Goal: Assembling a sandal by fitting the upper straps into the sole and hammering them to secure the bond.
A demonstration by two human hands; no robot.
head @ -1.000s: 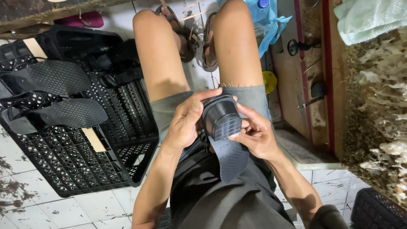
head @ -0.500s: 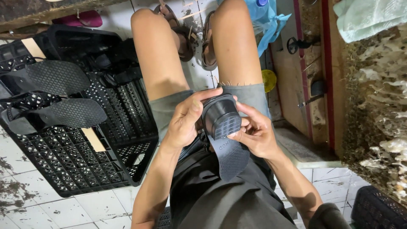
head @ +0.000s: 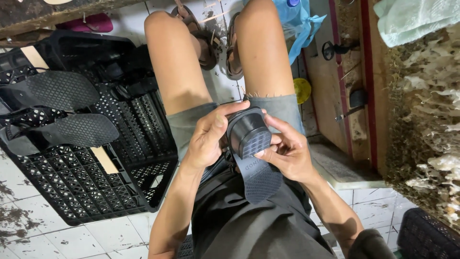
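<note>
Both hands clamp the black shoe (head: 253, 158) in the lap, left hand (head: 207, 140) and right hand (head: 286, 152) gripping its blocky heel — light, stiff, with a grippy textured sole.

The upper side of the black block-heeled shoe (head: 251, 153) faces the lap and is hidden, and the left hand (head: 207, 139) covers its near flank. The black crate (head: 96, 177) runs off the left edge, as does the second crate (head: 426, 237) at the lower right corner. The pink object (head: 91, 21) under the shelf is too shadowed to identify.
</note>
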